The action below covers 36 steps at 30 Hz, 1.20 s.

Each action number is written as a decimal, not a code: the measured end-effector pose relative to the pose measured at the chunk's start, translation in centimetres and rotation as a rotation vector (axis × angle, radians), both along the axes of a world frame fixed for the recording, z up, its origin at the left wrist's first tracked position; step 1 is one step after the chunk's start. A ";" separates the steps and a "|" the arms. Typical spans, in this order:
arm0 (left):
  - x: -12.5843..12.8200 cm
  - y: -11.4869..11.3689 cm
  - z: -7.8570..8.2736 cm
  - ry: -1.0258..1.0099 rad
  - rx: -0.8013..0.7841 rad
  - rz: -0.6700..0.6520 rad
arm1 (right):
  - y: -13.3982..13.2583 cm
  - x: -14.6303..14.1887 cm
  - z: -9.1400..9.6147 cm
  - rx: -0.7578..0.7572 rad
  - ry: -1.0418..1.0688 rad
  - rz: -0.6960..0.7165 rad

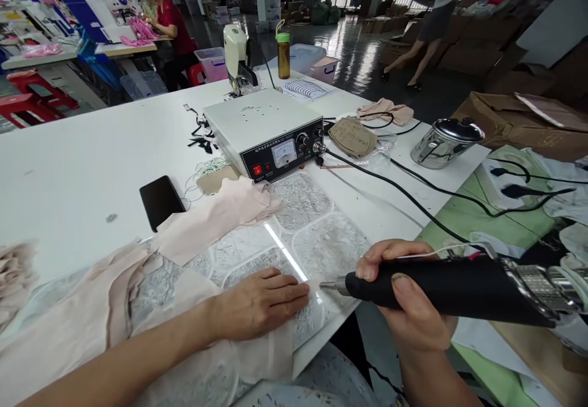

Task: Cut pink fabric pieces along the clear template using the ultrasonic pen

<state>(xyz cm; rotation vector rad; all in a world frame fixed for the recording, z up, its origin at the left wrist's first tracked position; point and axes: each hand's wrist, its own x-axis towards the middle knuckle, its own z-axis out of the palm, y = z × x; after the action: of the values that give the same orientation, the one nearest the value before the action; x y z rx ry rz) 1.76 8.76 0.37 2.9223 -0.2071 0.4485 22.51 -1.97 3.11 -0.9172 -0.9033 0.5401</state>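
Observation:
My left hand lies flat with its fingers stretched to the right, pressing a thin pale sheer cloth onto a patterned clear mat. My right hand is wrapped round a black handheld ultrasonic welder. Its metal tip points left, just beyond my left fingertips; whether it touches the cloth I cannot tell. A cable links to the control box with a dial and red switch. Left of my left hand lie stacked pale pink fabric pieces.
A phone, black scraps and a green-lidded bottle are on the white table. A steel pot stands near its right edge, with black cables crossing there. Two people are farther back, one seated at a sewing machine.

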 end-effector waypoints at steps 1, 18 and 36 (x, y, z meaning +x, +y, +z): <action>0.0 0.0 0.0 0.002 0.000 0.000 | 0.0 0.0 0.0 0.005 0.007 0.003; 0.1 0.0 -0.2 -0.042 -0.022 -0.004 | -0.4 -1.0 0.0 0.003 -0.012 0.080; -0.5 -0.2 0.1 0.007 -0.001 0.009 | -0.4 -0.4 -0.3 0.011 -0.022 -0.074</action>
<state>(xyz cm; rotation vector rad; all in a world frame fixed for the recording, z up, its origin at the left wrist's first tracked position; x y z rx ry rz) 1.22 8.59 0.52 2.9244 -0.1929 0.4398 22.14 -2.36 2.79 -0.9443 -0.8879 0.4617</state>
